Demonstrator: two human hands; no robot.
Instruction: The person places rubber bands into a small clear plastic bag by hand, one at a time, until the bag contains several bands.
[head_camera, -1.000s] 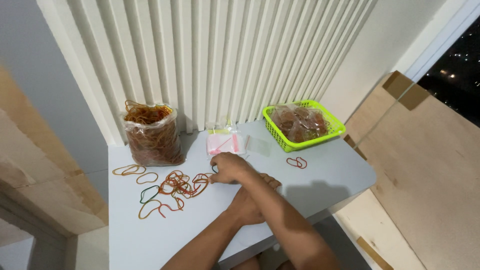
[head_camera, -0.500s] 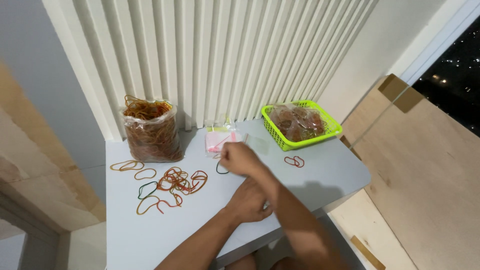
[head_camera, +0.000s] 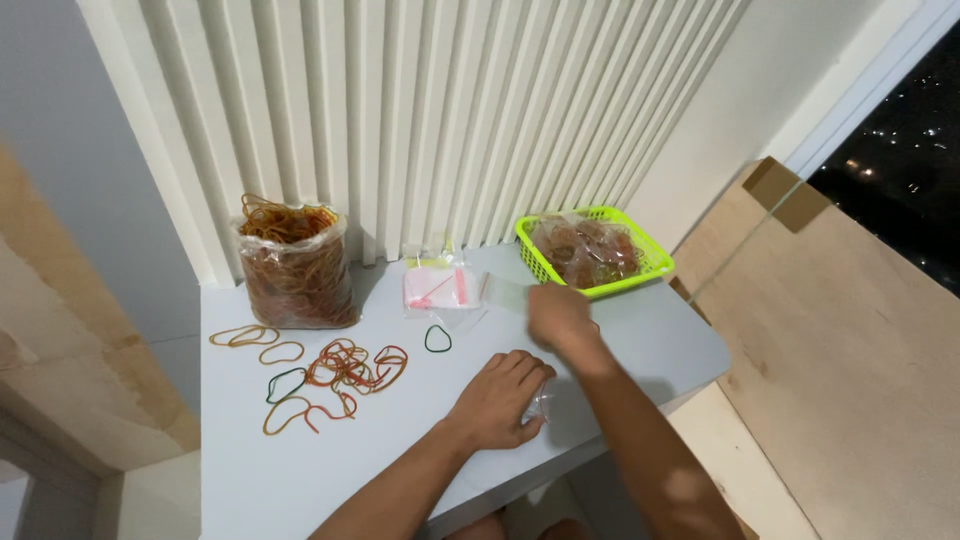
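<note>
**Rubber bands and small bags on a white table**

White vertical slats fill the far wall, with pale wooden boards leaning at the right and a dark window in the far right corner. Below them stands the white rectangular table (head_camera: 640, 345), which carries everything else.

At its far left sits the large clear plastic bag full of brown rubber bands (head_camera: 296, 262), upright and open at the top. At the far right is the lime-green plastic basket (head_camera: 640, 268), holding small clear packets that look already filled with bands. Between the two, near the wall, lies the stack of small clear zip bags with pink strips (head_camera: 435, 288). Loose rubber bands in orange, red and green (head_camera: 340, 372) lie scattered on the left of the table, and a single dark green band (head_camera: 437, 338) lies apart, just near the stack.

The right hand (head_camera: 562, 318) hovers above the table near the basket, blurred; it seems to pinch an empty clear bag (head_camera: 505, 293) at one edge, though the grip cannot be made out surely. The left hand (head_camera: 500, 398) rests near the table's near edge, fingers curled down onto a small clear packet (head_camera: 540, 402), pressing or holding it.

Judging by how things lie, several packets are done and in the basket, while the big bag and the loose bands show much is left.
</note>
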